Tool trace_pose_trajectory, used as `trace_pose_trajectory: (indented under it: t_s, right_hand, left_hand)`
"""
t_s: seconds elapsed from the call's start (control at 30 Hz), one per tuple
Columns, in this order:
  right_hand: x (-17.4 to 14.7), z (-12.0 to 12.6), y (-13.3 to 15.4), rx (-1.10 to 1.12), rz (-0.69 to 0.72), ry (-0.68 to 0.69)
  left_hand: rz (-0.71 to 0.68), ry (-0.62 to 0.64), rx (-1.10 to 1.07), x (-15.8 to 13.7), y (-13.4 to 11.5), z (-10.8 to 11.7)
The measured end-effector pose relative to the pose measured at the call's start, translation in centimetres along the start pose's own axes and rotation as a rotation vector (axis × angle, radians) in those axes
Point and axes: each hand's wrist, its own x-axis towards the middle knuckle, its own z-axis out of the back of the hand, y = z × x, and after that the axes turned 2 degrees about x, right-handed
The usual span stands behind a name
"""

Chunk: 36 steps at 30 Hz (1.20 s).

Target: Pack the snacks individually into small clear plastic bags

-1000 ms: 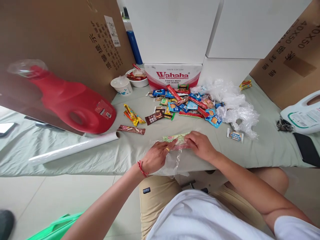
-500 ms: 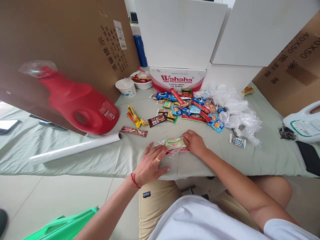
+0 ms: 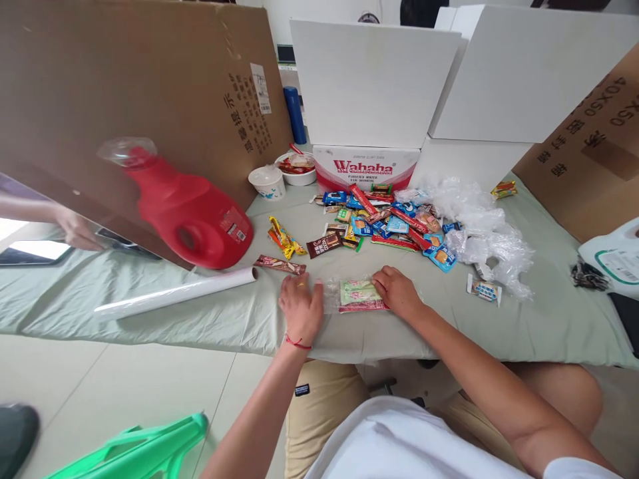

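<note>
In front of me lies a clear plastic bag (image 3: 330, 296) with green snack packets (image 3: 358, 291) and a red-edged packet (image 3: 363, 307) inside. My right hand (image 3: 399, 294) has its fingers curled closed on the bag's right end. My left hand (image 3: 301, 309) rests on the cloth left of the bag, thumb apart from the fingers. Its fingertips reach the right end of a brown wrapped snack bar (image 3: 278, 264); whether they press on it I cannot tell. A dark cocoa packet (image 3: 324, 245) and yellow packets (image 3: 284, 236) lie beyond.
Several snack packets (image 3: 384, 216) are heaped before a Wahaba box (image 3: 367, 169). Crumpled plastic bags (image 3: 479, 226) sit right of them. At left are a red jug (image 3: 200, 219) and a white roll (image 3: 174, 295). Another person's hand (image 3: 74, 226) shows at far left.
My left hand has left the bag and moved left and forward to the brown bar. My right hand stays at the bag. A co-worker's hand has appeared at far left; the view has shifted.
</note>
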Motion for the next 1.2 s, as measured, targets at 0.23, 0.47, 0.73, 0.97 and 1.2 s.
trace_pose_trajectory:
  t_s: [0.23,0.47,0.73,0.97,1.2]
  right_hand:
    - [0.7,3.9,-0.3,-0.02,-0.207,-0.098]
    - [0.2,3.3,5.1,0.037,0.149,0.102]
    - [0.2,0.2,4.5,0.196,0.141,0.103]
    - [-1.4,4.0,-0.5,0.372,-0.12,-0.241]
    - [-3.3,4.9,-4.2,0.473,-0.339,0.213]
  left_hand:
    - [-0.205,0.091,0.13,-0.7,-1.3,-0.7]
    - [-0.012,0.286,0.061,0.2,-2.4,0.7]
    - [0.16,0.428,-0.334,1.5,-6.2,-0.4]
    - [-0.09,0.337,-0.026,-2.9,-9.3,-1.8]
    - [-0.27,0.269,0.295,-4.2,-9.0,-2.5]
